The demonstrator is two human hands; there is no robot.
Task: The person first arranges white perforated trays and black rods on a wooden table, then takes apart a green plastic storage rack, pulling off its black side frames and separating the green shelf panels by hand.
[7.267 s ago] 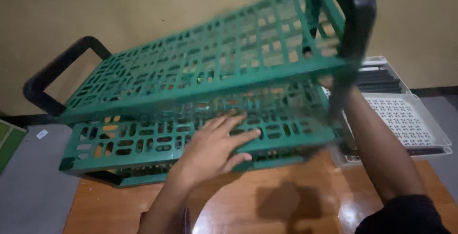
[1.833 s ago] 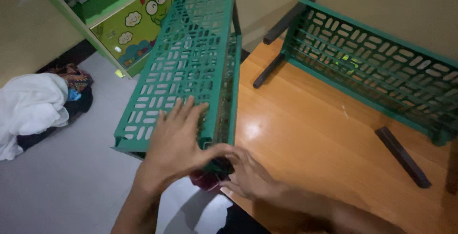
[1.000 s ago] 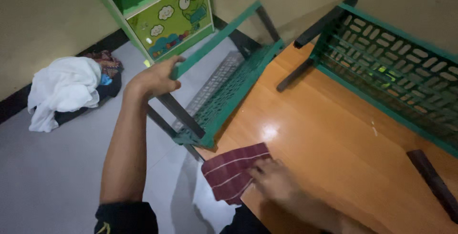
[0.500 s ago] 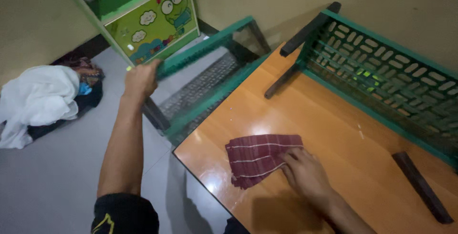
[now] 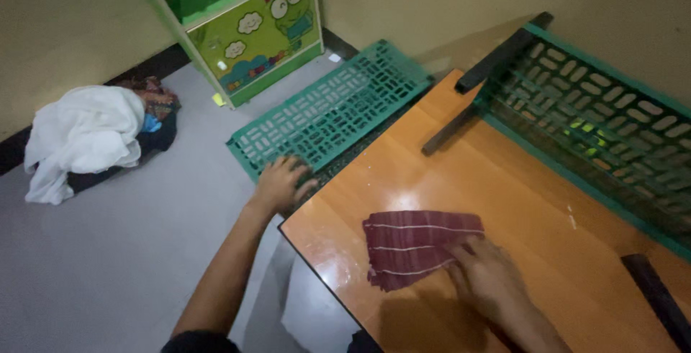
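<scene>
Fingers of the left hand (image 5: 282,184) curl over the green slotted panel's (image 5: 332,110) lower edge at frame centre, while the right hand (image 5: 488,281) presses flat, unclenched, on the striped maroon cloth (image 5: 414,245) lower right.

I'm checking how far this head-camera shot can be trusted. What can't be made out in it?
- Right hand: its palm hides part of the striped cloth.
- Left hand: its fingers cover the green shelf's near edge.
- Green rack on the table: cut off by the right edge.
- Cabinet: top cropped.
</scene>
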